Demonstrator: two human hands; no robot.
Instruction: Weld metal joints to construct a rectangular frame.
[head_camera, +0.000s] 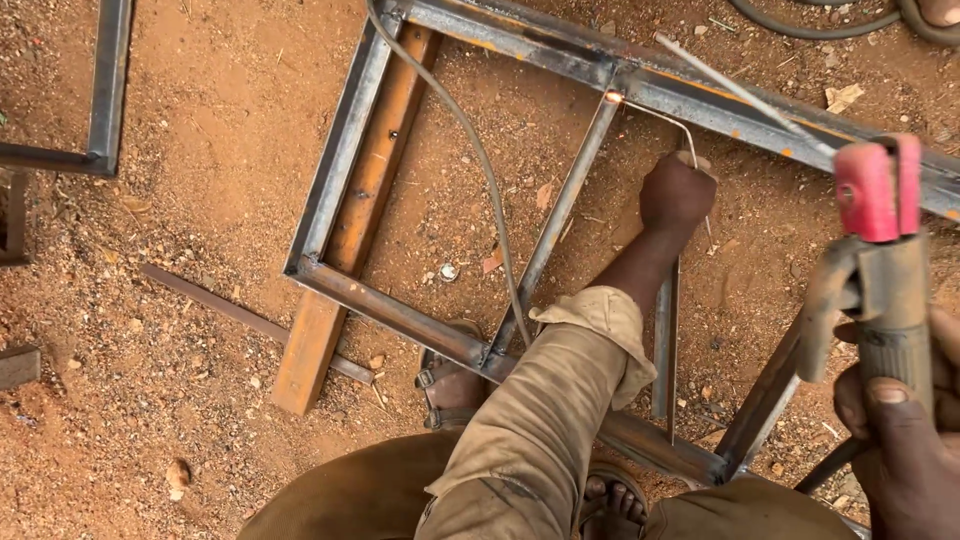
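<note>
Left hand (676, 192) was clenched round a thin bent welding rod (668, 118), its tip at the glowing joint (613, 97) of the steel frame (400, 315) on the dirt. Right hand (900, 430) gripped the electrode holder (880, 260). Rod looked light, springy, prob. hot near tip; best held well back. Frame: stiff, heavy.

Outdoor welding yard | steel frame (400, 310) on red dirt ground (200, 200) | electrode holder (880, 270)
</note>
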